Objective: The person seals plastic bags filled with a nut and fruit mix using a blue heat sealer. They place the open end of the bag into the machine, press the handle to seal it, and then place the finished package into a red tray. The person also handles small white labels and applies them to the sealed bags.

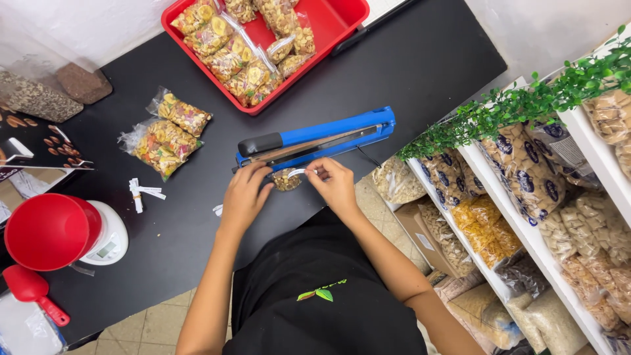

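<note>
Blue heat sealer [322, 139] on black bench [407, 72], small snack bag [286, 179] at its front edge.
L hand [244, 196] & R hand [335, 185] fingers pinched on bag's ends; bag's long axis runs across between hands, both equally near.

The desk [407, 59] is black and matt, smooth. The sealer [322, 137] has a glossy blue plastic arm, a black plastic handle and a dull metal strip along its jaw. The tray [342, 20], bowl [49, 230] and scoop [29, 289] are shiny red plastic. The bags [164, 131] of mix are clear, crinkled, glossy film. The scale [108, 240] is smooth white plastic. The labels [141, 192] look like matt white paper. The apron [315, 289] is black matt cloth.
</note>
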